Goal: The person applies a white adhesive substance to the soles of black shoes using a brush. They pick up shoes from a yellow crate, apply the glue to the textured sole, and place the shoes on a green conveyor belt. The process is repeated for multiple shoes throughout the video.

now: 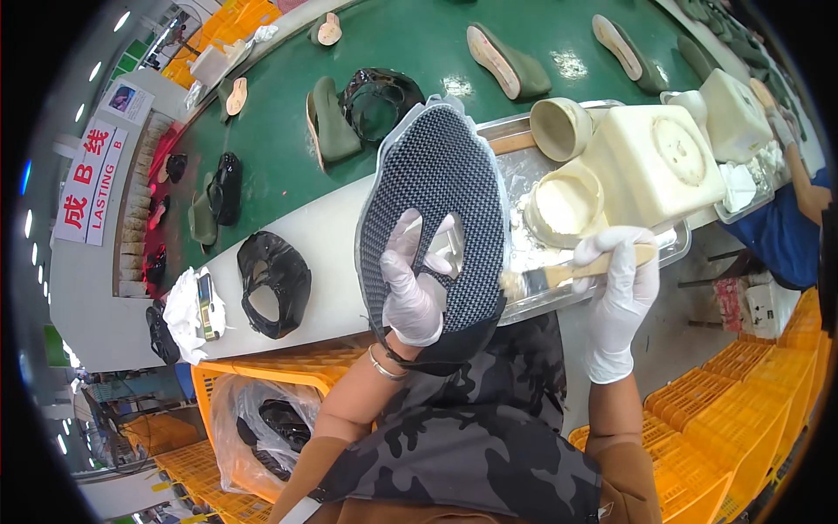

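Far left: white rectangular sign with red characters, mounted beside a small blue-pictured placard.

White bench edge: crumpled white cloth with a small flat device lying on it; next, a glossy black shoe upper lying flat, near the bench's front edge.

Below the bench: orange crates; a clear plastic bag of black pieces sits in one.

Green conveyor belt: olive shoe lasts spaced apart, open belt between them.

Centre: left hand, white-gloved, fingers curled through the opening of a black-and-white checked shoe upper, gripping it upright over the bench edge.

Metal tray: cream glue pot and a white square container inside.

Right hand, gloved, fingers closed around a wooden-handled brush, bristles just beside the checked upper's right edge, over the tray rim.

Lower right: more orange crates; grey floor open between.
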Tool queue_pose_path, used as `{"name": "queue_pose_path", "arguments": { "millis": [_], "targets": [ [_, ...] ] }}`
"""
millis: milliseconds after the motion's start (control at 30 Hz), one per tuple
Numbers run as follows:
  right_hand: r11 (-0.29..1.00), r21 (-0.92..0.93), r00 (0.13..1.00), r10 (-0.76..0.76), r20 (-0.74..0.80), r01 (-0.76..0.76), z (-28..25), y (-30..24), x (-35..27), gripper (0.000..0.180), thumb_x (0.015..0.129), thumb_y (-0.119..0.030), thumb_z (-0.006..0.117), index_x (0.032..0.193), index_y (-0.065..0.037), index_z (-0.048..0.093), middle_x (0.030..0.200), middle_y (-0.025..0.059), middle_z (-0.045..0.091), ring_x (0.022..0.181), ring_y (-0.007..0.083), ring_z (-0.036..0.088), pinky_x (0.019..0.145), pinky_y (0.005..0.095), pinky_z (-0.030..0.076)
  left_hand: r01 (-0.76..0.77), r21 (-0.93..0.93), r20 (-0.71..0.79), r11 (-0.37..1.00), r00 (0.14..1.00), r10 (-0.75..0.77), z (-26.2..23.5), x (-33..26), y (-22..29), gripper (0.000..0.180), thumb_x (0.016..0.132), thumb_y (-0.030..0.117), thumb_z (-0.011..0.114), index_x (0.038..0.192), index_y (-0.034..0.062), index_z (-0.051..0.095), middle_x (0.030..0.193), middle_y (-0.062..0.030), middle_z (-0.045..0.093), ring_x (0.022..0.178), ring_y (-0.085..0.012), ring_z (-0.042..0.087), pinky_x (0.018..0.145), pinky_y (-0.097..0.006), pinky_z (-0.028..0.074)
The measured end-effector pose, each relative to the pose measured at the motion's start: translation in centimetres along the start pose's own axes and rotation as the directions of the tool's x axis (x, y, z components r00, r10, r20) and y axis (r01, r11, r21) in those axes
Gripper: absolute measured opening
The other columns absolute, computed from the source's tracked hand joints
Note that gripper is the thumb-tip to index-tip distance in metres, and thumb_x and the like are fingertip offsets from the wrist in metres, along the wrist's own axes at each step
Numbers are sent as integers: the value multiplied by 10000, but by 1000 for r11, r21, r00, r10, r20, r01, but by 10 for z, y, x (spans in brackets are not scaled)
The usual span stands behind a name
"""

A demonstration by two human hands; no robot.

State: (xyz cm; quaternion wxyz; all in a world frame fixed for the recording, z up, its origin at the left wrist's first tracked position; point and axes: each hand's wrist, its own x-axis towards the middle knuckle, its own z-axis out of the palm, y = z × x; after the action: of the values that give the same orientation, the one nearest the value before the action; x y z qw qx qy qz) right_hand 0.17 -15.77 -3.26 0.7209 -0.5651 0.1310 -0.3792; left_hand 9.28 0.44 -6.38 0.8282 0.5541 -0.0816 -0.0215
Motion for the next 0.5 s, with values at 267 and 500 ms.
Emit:
{"name": "queue_pose_path", "arguments": {
  "millis": [267,500],
  "targets": [
    [999,-30,997,32,71,-30,16,17,8,89,927,-119,457,967,-41,444,817,75,572,561,61,509,498,163,427,68,-210,32,975,998,-62,8,23,-11,694,836,617,413,1214,35,418,1229,-148,437,1062,-271,525,904,-381,477],
    [984,34,981,173,90,-177,12,10,-11,126,938,-154,433,950,-29,449,789,100,569,518,83,507,472,172,425,91,-181,97,979,993,-75,-2,36,-17,645,889,564,347,1237,23,396,1227,-147,428,1127,-219,473,907,-345,472]
  ]
}}
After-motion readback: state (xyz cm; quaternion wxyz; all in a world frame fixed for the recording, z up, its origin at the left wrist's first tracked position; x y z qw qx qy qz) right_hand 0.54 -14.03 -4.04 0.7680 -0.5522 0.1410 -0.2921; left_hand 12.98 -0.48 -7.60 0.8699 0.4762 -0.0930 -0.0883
